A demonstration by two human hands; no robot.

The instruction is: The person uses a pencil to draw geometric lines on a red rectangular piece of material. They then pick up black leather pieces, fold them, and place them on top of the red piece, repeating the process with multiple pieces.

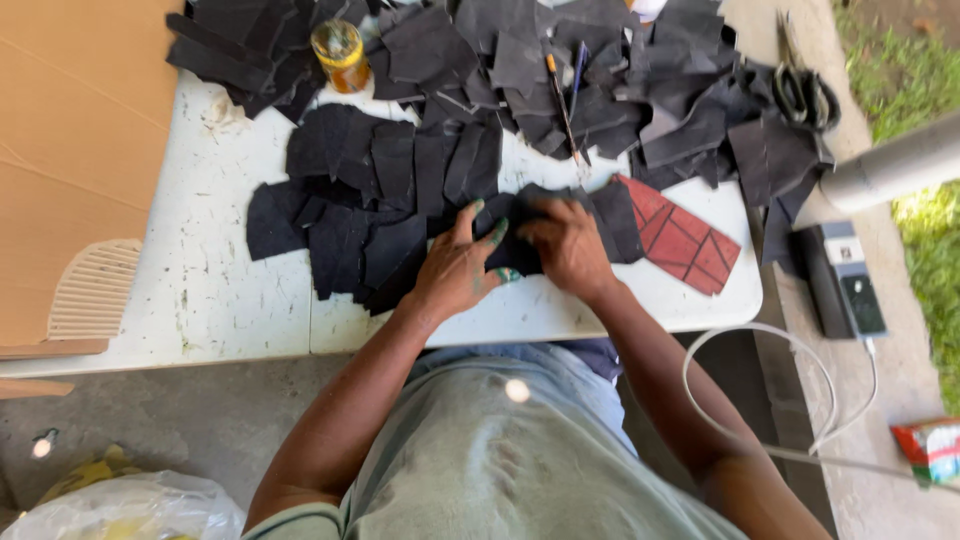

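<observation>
Both hands press on one dark leather piece [520,225] near the front edge of the white worktop [200,300]. The left hand [458,268] lies flat, fingers spread; the right hand [568,245] curls over it — whether it pinches, I cannot tell. A red patterned piece [685,240] lies just right. Brown cardboard [70,150] covers the left edge; a red-and-green packet [930,450] lies on the ground, far right. Bare worktop shows only front-left — dark scraps [560,70] crowd the back.
</observation>
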